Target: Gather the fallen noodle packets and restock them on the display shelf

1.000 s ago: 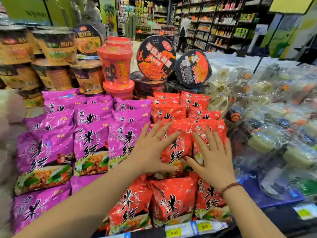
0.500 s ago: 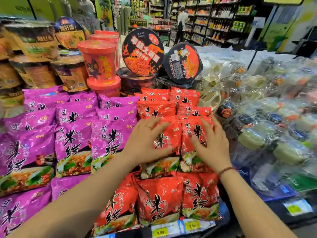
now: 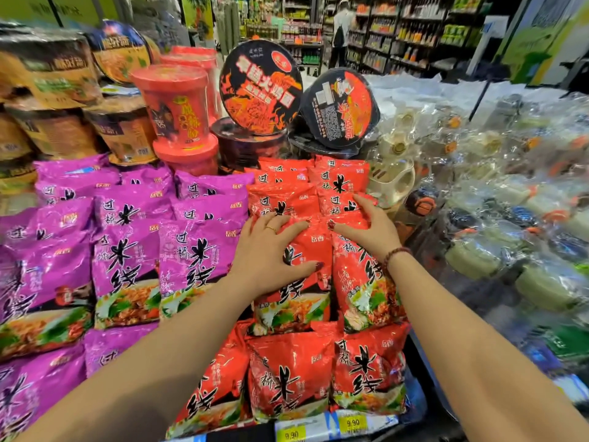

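Red noodle packets fill the display shelf's right column, in rows rising to the back. My left hand (image 3: 271, 250) lies with spread fingers on the upper part of one upright red packet (image 3: 296, 301) in the middle row. My right hand (image 3: 366, 228) rests on the top of the neighbouring red packet (image 3: 360, 282), thumb stretched left towards the other hand. Both hands press flat on the packets. A front row of red packets (image 3: 287, 378) stands below my wrists.
Purple noodle packets (image 3: 127, 266) fill the left side. Cup noodles (image 3: 175, 106) and black bowl lids (image 3: 259, 87) stand behind. Clear-wrapped goods (image 3: 510, 218) are piled at the right. Yellow price tags (image 3: 352, 422) line the shelf edge. A person (image 3: 342, 30) stands in the far aisle.
Both hands have slid upward on the two middle-row red packets, towards their top edges, and have drawn closer together. The packets now stand more upright.
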Tool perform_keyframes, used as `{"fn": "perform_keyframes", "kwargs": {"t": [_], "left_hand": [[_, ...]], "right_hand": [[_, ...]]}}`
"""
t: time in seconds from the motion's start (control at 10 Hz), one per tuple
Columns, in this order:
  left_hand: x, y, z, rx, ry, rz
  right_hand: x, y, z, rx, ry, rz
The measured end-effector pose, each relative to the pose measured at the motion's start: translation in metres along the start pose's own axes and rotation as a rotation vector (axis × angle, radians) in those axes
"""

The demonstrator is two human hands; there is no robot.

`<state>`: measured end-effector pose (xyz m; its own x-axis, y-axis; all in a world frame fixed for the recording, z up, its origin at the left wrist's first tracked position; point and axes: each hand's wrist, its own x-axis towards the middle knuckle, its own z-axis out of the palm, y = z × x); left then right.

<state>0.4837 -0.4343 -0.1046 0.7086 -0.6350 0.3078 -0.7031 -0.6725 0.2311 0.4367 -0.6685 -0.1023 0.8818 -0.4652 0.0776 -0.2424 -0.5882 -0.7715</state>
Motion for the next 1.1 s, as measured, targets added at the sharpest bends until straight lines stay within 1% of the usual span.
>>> {"fn": "perform_keyframes", "kwargs": {"t": [0.1, 0.2, 0.3, 0.4, 0.5, 0.6, 0.7, 0.8, 0.9, 1.0, 1.1], "left_hand": [[-0.001, 0.000, 0.000, -0.002, -0.017, 0.003], [-0.002, 0.002, -0.007, 0.030, -0.021, 0.012], [-0.013, 0.004, -0.009, 0.044, 0.146, 0.115], [-0.033, 0.006, -0.002, -0.016, 0.349, 0.253], [-0.042, 0.000, 0.012, 0.048, 0.304, 0.305], [-0.038, -0.004, 0.021, 0.103, 0.276, 0.290], [-0.038, -0.002, 0.027, 0.134, 0.282, 0.263], [-0.037, 0.000, 0.022, 0.166, 0.220, 0.256], [-0.039, 0.005, 0.002, 0.162, 0.082, 0.232], [-0.048, 0.007, -0.019, 0.109, 0.105, 0.251], [-0.071, 0.003, -0.037, 0.014, 0.170, 0.273]], "right_hand": [[-0.002, 0.003, 0.004, -0.094, 0.014, -0.005], [-0.003, -0.007, -0.001, -0.380, 0.040, 0.069], [-0.033, -0.023, -0.005, -0.484, 0.268, -0.091], [-0.066, -0.022, 0.000, -0.530, 0.311, -0.277], [-0.073, -0.012, 0.014, -0.618, 0.199, -0.265], [-0.068, -0.005, 0.027, -0.661, 0.186, -0.194], [-0.068, -0.002, 0.032, -0.678, 0.212, -0.190], [-0.069, -0.006, 0.030, -0.680, 0.187, -0.153], [-0.071, -0.016, 0.021, -0.676, 0.158, -0.150], [-0.089, -0.030, 0.009, -0.636, 0.264, -0.252], [-0.122, -0.041, 0.001, -0.571, 0.271, -0.263]]}}
